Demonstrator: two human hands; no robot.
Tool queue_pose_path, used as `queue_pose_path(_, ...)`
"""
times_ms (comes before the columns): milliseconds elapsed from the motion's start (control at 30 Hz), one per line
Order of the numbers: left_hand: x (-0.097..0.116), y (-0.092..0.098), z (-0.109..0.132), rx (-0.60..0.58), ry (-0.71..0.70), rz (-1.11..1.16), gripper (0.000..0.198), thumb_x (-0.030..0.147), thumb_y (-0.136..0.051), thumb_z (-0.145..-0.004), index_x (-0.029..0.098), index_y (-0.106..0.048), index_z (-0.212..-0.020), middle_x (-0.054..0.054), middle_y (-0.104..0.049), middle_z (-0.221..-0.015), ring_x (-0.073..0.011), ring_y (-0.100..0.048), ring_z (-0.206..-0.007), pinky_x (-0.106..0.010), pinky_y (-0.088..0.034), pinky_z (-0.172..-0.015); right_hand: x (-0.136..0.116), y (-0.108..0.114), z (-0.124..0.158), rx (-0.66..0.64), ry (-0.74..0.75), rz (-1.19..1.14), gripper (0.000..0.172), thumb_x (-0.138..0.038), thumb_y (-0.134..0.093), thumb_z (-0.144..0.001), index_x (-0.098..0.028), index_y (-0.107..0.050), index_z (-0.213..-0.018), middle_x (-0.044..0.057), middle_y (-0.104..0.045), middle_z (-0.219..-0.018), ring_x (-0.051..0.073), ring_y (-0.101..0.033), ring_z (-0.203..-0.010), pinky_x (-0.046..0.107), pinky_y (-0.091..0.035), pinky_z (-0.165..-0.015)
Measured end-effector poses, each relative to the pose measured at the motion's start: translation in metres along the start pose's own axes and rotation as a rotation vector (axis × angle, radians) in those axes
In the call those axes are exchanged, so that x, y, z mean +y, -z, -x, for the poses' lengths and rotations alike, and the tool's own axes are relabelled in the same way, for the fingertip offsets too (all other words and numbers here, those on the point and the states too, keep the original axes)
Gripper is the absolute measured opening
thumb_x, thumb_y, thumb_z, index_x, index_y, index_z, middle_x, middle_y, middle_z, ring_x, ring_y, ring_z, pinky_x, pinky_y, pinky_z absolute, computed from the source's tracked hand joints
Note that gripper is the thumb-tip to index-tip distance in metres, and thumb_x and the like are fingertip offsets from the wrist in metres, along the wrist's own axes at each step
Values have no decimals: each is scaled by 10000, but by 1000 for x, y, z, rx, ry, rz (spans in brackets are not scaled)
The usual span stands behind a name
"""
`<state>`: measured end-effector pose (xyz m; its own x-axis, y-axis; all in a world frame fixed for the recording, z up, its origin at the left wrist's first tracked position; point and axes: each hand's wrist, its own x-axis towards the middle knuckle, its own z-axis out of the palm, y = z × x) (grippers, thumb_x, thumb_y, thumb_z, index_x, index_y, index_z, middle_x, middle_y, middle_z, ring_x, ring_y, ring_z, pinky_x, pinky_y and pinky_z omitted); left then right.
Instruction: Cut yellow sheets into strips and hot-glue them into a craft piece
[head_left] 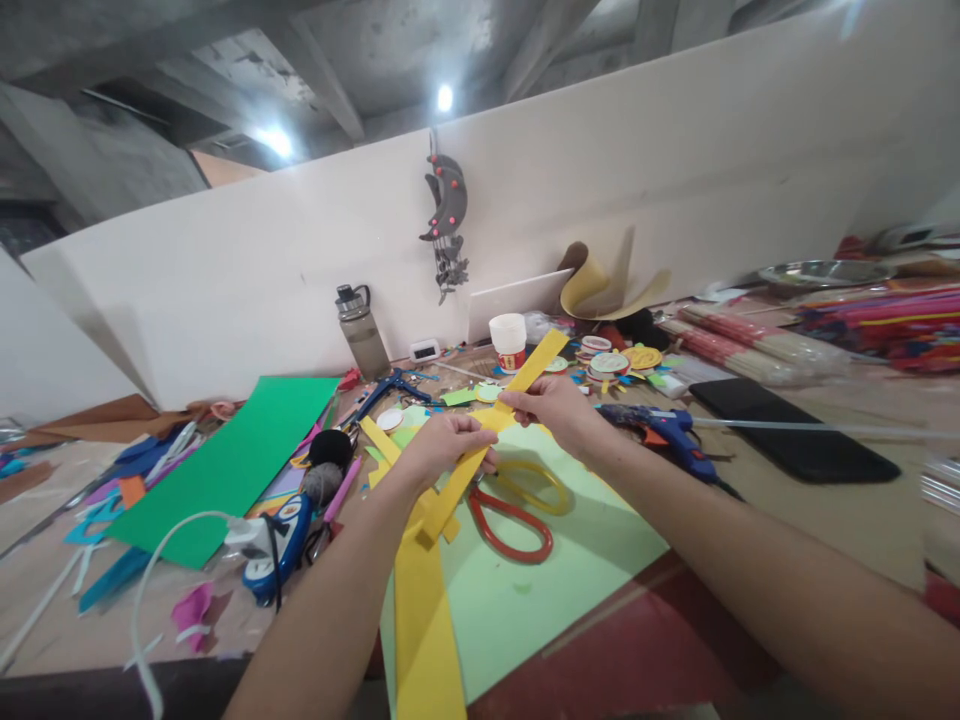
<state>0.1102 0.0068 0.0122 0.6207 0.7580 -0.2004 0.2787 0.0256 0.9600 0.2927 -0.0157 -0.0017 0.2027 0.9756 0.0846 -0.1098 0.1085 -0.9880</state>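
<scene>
Between my hands a long yellow strip point(546, 358), which looks like felt or foam sheet, slants up to the right. My left hand point(448, 447) pinches its middle, and my right hand point(553, 408) pinches it nearer the top end. Below them lies a pair of scissors point(517, 530) with one red and one yellow handle loop; its blades are hidden. The scissors rest on a light green sheet point(517, 640). A wider yellow piece point(427, 640) runs toward me under my left hand, with smaller yellow scraps around it.
A dark green sheet point(232, 470) and a blue-and-white power strip point(281, 545) lie left. A blue glue gun point(679, 440) and a black phone-like slab point(791, 425) lie right. Behind stand a grey bottle point(365, 335) and a white cup point(508, 340), before a white partition point(300, 260).
</scene>
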Motion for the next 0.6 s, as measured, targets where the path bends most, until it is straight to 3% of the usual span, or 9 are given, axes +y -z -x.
queue_pose_path(100, -2, 1, -2, -37, 24, 20, 299, 389, -712, -679, 118, -605, -744, -81, -702, -710, -129, -645, -579, -216, -484, -537, 1, 3, -2, 115, 36, 31, 307, -373, -808, -546, -135, -617, -583, -9, -552, -463, 74, -457, -426, 214, -383, -420)
queue_pose_path(167, -3, 2, -3, -30, 41, 29, 312, 397, -707, -688, 113, -612, -774, -86, -700, -716, -118, -636, -565, -211, -483, -533, 1, 6, -2, 110, 3, -11, 293, -380, -792, -578, -142, -629, -632, 5, -592, -531, 83, -499, -482, 209, -429, -461)
queue_pose_path(333, -6, 6, -5, -39, 35, 92, 359, 454, -680, -707, 119, -595, -804, -66, -670, -688, -99, -612, -542, -204, -477, -529, 3, 1, 6, -196, -132, -44, 254, -355, -763, -618, -148, -667, -730, 35, -661, -708, 90, -558, -598, 209, -484, -535)
queue_pose_path(400, -7, 5, -6, -37, 15, 79, 371, 476, -638, -739, 126, -586, -850, -65, -659, -710, -103, -610, -565, -211, -478, -535, 5, -2, 7, -201, -122, -2, 214, -325, -753, -622, -139, -656, -664, 20, -642, -644, 69, -520, -532, 193, -456, -497)
queue_pose_path(467, -8, 2, -6, 38, -53, -25, 396, 453, -639, -741, 144, -571, -978, -68, -657, -794, -115, -614, -614, -230, -488, -554, 8, -3, 6, -99, -106, 39, 208, -300, -741, -628, -137, -620, -584, 10, -616, -576, 58, -482, -471, 188, -422, -453)
queue_pose_path(533, -9, -1, -7, 198, -160, -251, 498, 390, -707, -680, 171, -539, -1094, -65, -647, -882, -129, -612, -662, -256, -499, -597, 11, -2, 3, 15, -106, 88, 213, -269, -727, -636, -141, -585, -543, 12, -604, -549, 57, -470, -442, 190, -401, -430)
queue_pose_path(600, -10, -5, -7, 331, -263, -498, 514, 334, -736, -640, 189, -555, -1099, -56, -635, -924, -142, -610, -715, -279, -505, -666, 13, -1, 1, 78, -102, 129, 198, -254, -709, -650, -145, -575, -553, 17, -608, -559, 59, -474, -437, 192, -399, -426)
